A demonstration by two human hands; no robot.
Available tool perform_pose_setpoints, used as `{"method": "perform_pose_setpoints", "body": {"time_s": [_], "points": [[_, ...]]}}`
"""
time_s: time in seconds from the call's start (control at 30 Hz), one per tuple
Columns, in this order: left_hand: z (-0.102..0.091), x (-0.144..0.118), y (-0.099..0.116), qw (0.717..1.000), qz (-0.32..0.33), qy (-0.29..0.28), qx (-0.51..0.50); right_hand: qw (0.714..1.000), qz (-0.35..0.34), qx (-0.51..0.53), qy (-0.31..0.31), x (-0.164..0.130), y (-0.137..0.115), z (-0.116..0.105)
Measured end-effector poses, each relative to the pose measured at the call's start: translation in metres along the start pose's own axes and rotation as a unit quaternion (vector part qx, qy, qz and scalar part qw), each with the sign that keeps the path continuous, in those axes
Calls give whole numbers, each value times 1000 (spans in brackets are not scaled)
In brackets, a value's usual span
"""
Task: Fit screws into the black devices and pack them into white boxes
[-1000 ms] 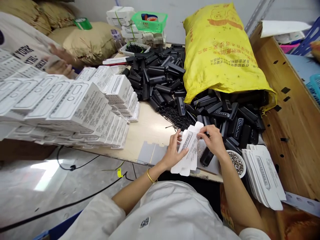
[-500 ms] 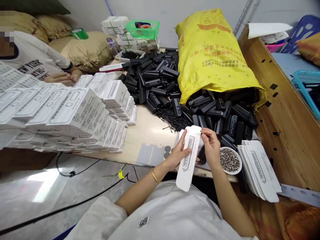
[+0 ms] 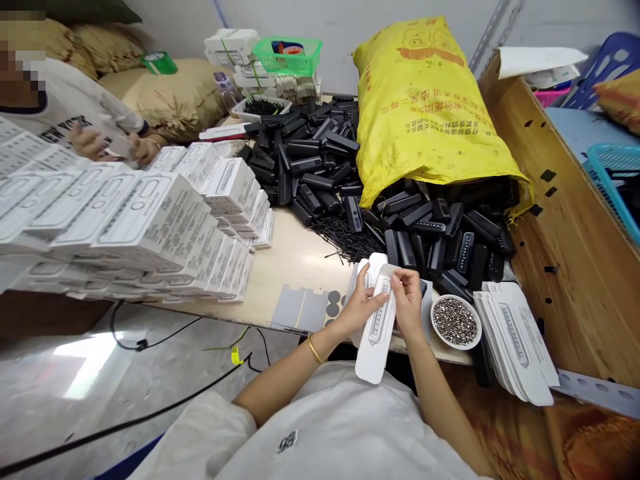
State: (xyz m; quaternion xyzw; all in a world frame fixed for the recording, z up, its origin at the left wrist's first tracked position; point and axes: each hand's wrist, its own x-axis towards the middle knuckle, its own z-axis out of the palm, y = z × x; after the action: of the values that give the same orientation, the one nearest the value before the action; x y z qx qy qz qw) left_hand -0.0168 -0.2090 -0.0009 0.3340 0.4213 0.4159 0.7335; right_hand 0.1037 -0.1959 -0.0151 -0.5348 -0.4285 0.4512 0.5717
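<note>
A slim white carton (image 3: 373, 357) with a printed drawing of a long device on its face is tilted between my hands above the table's front edge. My left hand (image 3: 354, 311) is wrapped round its left side, thumb lying across the print. At the upper right corner, the fingers of my right hand (image 3: 410, 308) pinch the carton's edge near its top. Behind my left hand another white piece (image 3: 376, 260) shows in part. To the right of my right hand stands a white bowl (image 3: 479, 337) of small metal parts.
Stacked white boxes (image 3: 150, 213) fill the left side. Black plastic devices (image 3: 305, 163) spill from a yellow sack (image 3: 425, 113) beside black ties (image 3: 345, 239). Flat cartons (image 3: 515, 340) lie at right, by a wooden board (image 3: 565, 227). A co-worker's hands (image 3: 90, 141) are far left.
My right hand has moved left and down along with the carton's top edge, and the carton has turned slightly. The co-worker's hands have lifted and parted, with a pale item between them.
</note>
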Motion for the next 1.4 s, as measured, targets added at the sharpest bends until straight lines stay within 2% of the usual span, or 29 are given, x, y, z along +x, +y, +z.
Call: {"method": "perform_pose_setpoints", "body": {"time_s": [0.13,0.33,0.4,0.53,0.63,0.73,0.8,0.83,0.9,0.97,1.0,1.03,1.07,1.1,1.17,1.2,1.23,1.27,1.3,1.33,1.37,1.4], "points": [[-8,7,0,999,-33,13,2,996,49,64,-38,6,-7,7],[-8,1,2,980,52,40,189,979,166,121,-18,25,-7,11],[-6,1,3,978,55,41,196,981,164,106,-16,24,-4,11],[-5,12,8,987,32,14,159,993,96,64,-11,11,-1,4],[-7,20,13,988,26,8,149,993,96,62,6,13,0,-5],[-5,24,18,973,107,-40,199,982,94,110,124,27,0,-13],[-1,24,19,933,196,-97,285,974,94,113,173,35,1,-14],[1,23,19,906,242,-116,326,978,96,95,161,37,0,-14],[2,22,19,866,316,-118,369,992,91,24,87,35,-3,-17],[-1,21,21,861,348,-69,364,994,31,-102,-8,26,-7,-26],[-5,21,23,867,341,-24,362,981,-21,-183,-59,20,-9,-33],[-9,21,25,873,318,25,368,953,-81,-270,-112,14,-9,-41],[-14,21,28,877,286,71,381,906,-145,-358,-171,8,-9,-50],[-18,21,31,876,254,108,396,847,-199,-437,-227,3,-6,-59],[-25,23,35,865,220,143,427,726,-271,-556,-298,-5,1,-72],[-26,23,37,858,222,146,439,680,-294,-592,-318,-6,5,-77],[-27,24,38,851,231,146,449,648,-307,-613,-331,-5,7,-80],[-28,25,39,843,241,145,459,635,-312,-620,-340,-2,7,-81],[-27,25,40,836,248,143,469,639,-309,-615,-343,3,3,-83],[-27,26,41,830,252,139,478,661,-296,-601,-337,10,-4,-83],[-26,26,41,825,251,134,489,700,-278,-577,-315,17,-15,-84],[-25,26,42,819,248,129,501,750,-257,-543,-277,24,-28,-84]]}}
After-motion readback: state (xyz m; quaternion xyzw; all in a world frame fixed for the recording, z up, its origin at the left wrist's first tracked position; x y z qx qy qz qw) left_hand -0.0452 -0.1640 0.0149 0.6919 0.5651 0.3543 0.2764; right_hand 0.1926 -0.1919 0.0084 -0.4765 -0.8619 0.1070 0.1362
